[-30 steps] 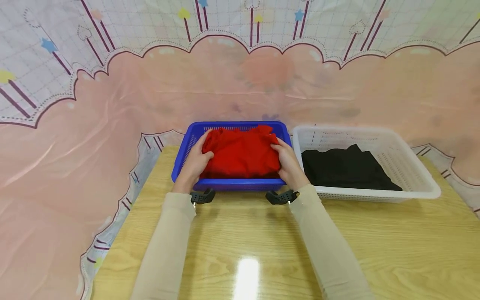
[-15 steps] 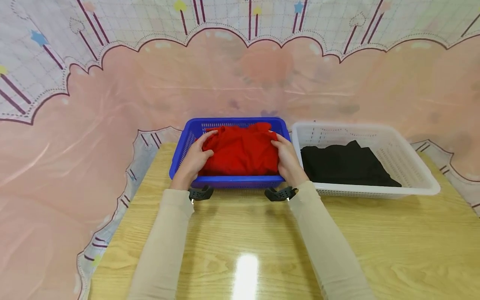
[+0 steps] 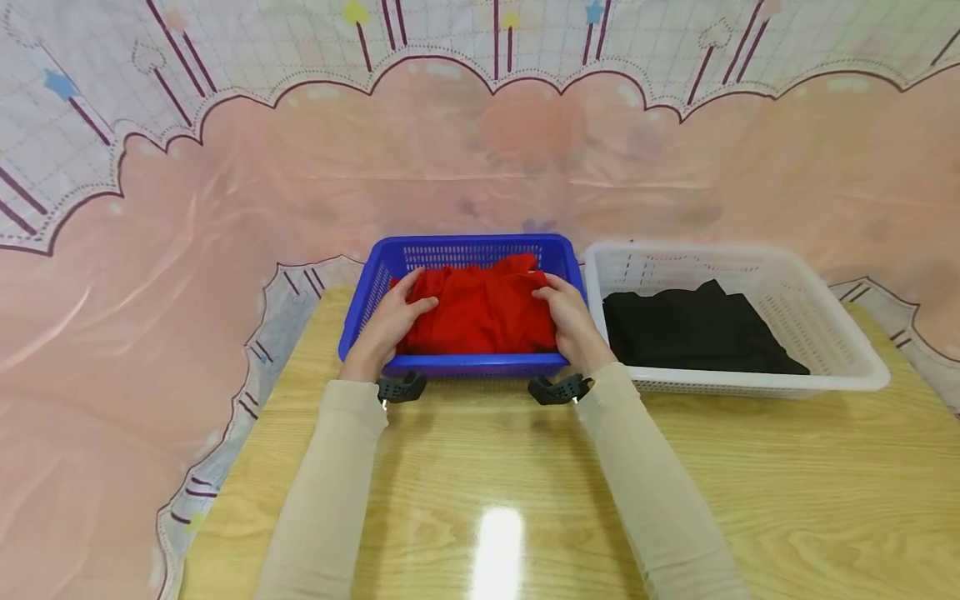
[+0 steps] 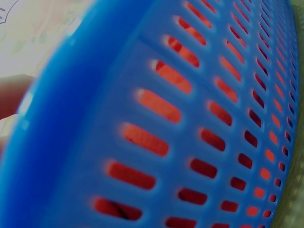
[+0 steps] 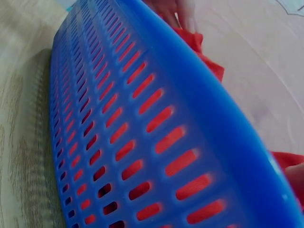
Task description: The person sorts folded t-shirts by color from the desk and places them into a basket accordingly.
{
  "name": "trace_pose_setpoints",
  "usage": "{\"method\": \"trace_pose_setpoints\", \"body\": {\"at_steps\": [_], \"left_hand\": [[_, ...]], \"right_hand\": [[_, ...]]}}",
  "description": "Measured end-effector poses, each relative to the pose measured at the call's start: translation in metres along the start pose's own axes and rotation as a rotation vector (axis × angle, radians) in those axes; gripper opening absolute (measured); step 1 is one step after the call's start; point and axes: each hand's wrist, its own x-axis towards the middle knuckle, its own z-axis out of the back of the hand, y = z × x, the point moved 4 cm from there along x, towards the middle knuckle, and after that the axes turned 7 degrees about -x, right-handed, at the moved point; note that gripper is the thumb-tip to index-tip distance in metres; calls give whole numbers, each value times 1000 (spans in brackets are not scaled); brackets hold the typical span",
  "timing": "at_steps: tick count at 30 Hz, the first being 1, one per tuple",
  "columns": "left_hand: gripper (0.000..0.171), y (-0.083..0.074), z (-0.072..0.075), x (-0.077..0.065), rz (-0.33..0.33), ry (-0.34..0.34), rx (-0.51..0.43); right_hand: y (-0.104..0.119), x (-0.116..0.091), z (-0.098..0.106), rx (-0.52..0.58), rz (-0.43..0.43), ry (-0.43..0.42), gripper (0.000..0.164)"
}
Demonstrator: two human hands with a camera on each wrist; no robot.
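Observation:
A bunched red cloth (image 3: 483,312) lies inside a blue perforated basket (image 3: 480,362) in the head view. At its left end my left hand (image 3: 384,323) grips it, thumb over the top and fingers down behind. My right hand (image 3: 576,325) holds the opposite end, its thumb on the cloth's edge. Both wrists pass over the basket's front rim. The left wrist view is filled by the blue basket wall (image 4: 114,114), with red showing through the slots. In the right wrist view, red cloth (image 5: 199,47) rises past the rim, and the lower fingers are hidden.
To the right, a white perforated basket (image 3: 757,383) stands close beside the blue one, with a folded black cloth (image 3: 693,333) in it. Both rest on a wooden table (image 3: 450,467). A patterned pink curtain (image 3: 360,175) hangs behind and at the left.
The red cloth has sunk lower into the blue basket, and more of the back wall shows. My hands have moved slightly with it. The view tilted a little.

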Motion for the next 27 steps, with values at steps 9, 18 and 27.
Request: {"method": "trace_pose_setpoints", "body": {"at_steps": [9, 18, 27], "left_hand": [[46, 1, -2, 0, 4, -11, 19], [23, 4, -7, 3, 46, 5, 140], [43, 6, -6, 6, 162, -4, 224]], "right_hand": [[2, -1, 1, -65, -16, -17, 49], [2, 0, 3, -153, -13, -76, 59], [5, 1, 1, -149, 37, -88, 51]]}}
